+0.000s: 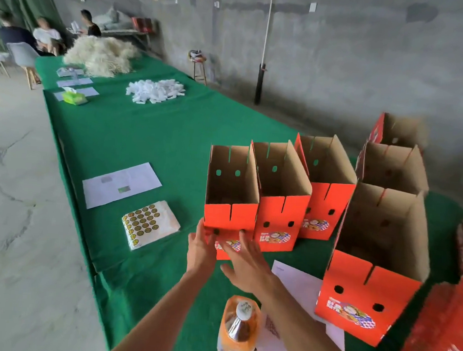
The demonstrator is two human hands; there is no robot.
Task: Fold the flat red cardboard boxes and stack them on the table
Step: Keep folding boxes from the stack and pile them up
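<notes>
Several folded red cardboard boxes stand upright and open-topped on the green table [146, 133]. The leftmost box [232, 191] is at the front of a row with a second box [282, 202] and a third box [323, 191]. My left hand [201, 247] touches the lower left corner of the leftmost box with straight fingers. My right hand [243, 262] lies flat against its lower front face. A larger-looking near box [373, 266] stands to the right, with two more boxes [392, 162] behind it. Flat red cardboard [442, 334] lies at the far right edge.
An orange drink bottle [239, 328] stands near my arms, beside white paper sheets [299, 289]. A sticker sheet [148, 223] and a printed page [121, 184] lie left of the boxes. White pieces [154, 90], a tissue pack [73, 97] and people sit farther away.
</notes>
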